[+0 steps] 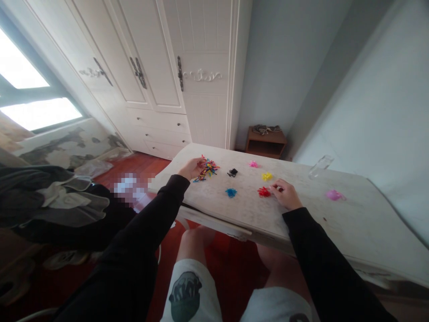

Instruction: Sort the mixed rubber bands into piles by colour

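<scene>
I sit at a pale worn table. My left hand rests at the edge of a mixed heap of small coloured plastic pieces, fingers curled into it. My right hand lies beside a small red pile, fingertips pinched at its edge. Other sorted piles lie between the hands: blue, black, yellow, pink. A light purple pile sits farther right.
A clear glass jar lies on its side at the table's far edge. A white wardrobe stands behind, with a small wooden bedside stand in the corner. Dark clothes are heaped at my left.
</scene>
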Tool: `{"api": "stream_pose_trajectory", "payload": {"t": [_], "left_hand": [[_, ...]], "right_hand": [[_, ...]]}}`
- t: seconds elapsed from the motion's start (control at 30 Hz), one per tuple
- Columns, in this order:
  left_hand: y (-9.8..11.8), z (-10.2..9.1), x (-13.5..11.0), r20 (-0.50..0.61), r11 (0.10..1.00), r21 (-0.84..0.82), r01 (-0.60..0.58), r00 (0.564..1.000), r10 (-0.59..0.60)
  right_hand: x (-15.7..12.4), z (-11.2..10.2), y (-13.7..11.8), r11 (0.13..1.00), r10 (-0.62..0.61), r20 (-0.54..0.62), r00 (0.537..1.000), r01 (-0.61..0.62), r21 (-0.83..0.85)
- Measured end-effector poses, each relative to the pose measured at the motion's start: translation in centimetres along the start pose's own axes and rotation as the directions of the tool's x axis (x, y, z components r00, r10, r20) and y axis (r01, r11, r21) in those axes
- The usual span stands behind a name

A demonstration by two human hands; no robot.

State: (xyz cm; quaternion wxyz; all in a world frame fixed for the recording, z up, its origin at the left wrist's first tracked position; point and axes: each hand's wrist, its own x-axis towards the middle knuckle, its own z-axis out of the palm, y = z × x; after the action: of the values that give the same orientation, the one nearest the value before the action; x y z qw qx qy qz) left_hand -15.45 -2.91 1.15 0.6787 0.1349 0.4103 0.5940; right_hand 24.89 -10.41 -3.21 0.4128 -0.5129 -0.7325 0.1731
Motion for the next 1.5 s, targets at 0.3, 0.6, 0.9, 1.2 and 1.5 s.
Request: {"api": "stream_pose_trajectory", "payload": {"t": [0.3, 0.6, 0.9, 1.2, 1.5], "left_hand": [[-2.8, 4.5, -0.6, 0.174, 0.989, 0.139, 0.054, 0.982, -0.078], [-7.9, 10.9, 1.6, 0.544, 0.838, 0.536, -0.106, 0.802, -0.247], [-9.3, 10.0, 4.0, 0.554, 0.835, 0.504, -0.218, 0.824, -0.119], [-9.9, 9.8, 4.3, 0.507, 0.769, 0.568, -0.293, 0.861, -0.047], [-9.9, 9.7, 3.8, 0.515, 0.683, 0.640, -0.352, 0.856, -0.041]], "right_hand": [[0.3, -0.2, -1.5, 0.998, -0.062, -0.051, 0.997, 0.062, -0.006], [8.9, 1.6, -4.8, 0.974, 0.034, 0.041, 0.999, -0.042, 0.224], [11.7, 3.0, -2.3, 0.957, 0.063, 0.111, 0.992, -0.092, 0.277], [15.7, 3.3, 1.6, 0.989, 0.096, 0.121, 0.988, -0.081, -0.123], [12.4, 3.3, -2.3, 0.963, -0.022, 0.327, 0.945, -0.067, 0.260]]}}
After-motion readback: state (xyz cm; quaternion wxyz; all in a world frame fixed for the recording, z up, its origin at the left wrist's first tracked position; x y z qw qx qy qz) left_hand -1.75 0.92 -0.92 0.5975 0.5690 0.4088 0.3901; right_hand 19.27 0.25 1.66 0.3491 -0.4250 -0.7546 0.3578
